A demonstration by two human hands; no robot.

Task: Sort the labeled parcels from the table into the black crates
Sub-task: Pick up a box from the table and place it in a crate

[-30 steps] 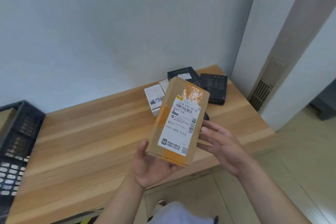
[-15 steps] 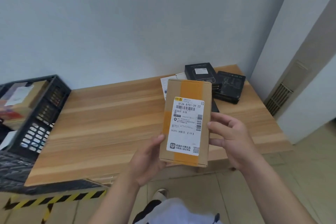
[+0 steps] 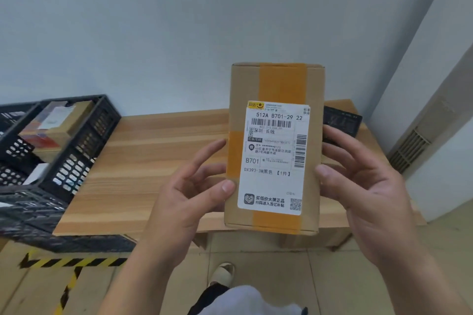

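Parcel held up for label check, both hands on its long edges.

The brown cardboard parcel with orange tape and a white shipping label is held clear above the pale wooden table, long axis running 12 to 6 o'clock, label facing the camera and reading upright. Left hand pinches the 9 o'clock edge, thumb on the face; right hand grips the 3 o'clock edge. The carton looks rigid and probably light, its taped bands likely slick; the bare cardboard side edges are the sound hold. Black lattice plastic crate stands at 9 o'clock, already holding what appear to be parcels.
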